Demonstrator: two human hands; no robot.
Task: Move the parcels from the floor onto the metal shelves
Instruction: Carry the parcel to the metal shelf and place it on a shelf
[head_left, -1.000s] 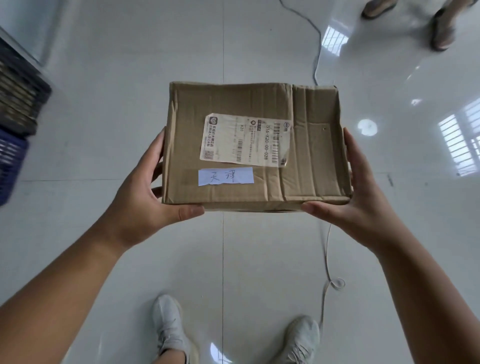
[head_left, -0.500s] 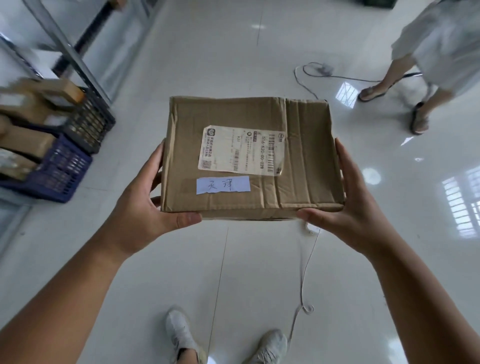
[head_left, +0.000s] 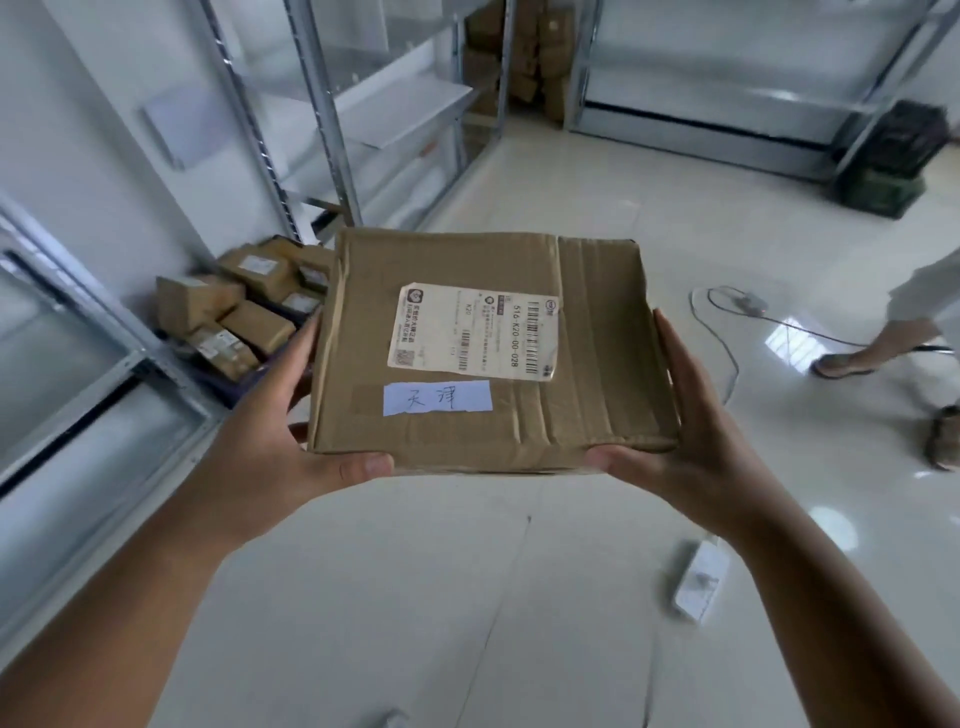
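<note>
You stand on a glossy pale tiled floor (head_left: 519, 597) that mirrors the window light. Grey metal shelves (head_left: 332, 114) rise at your left and run along the far wall (head_left: 727, 104), their boards mostly bare, with brown boxes (head_left: 524, 57) stacked in the far corner between them. A heap of small parcels (head_left: 234, 317) sits low by the left shelving, in what looks like a dark crate. A white cable (head_left: 727, 332) trails across the tiles, a white power strip (head_left: 701, 577) lies near your right forearm, and another person's legs (head_left: 893, 338) show at the right edge.

The parcel (head_left: 483, 353) is in the air in front of you, held flat and level: creased brown cardboard, a white shipping label (head_left: 475, 330) with barcodes, and a pale blue handwritten strip (head_left: 437, 398) below it. Your left hand (head_left: 270, 441) grasps its left side, your right hand (head_left: 691, 436) its right side, both thumbs pressed on the near edge
</note>
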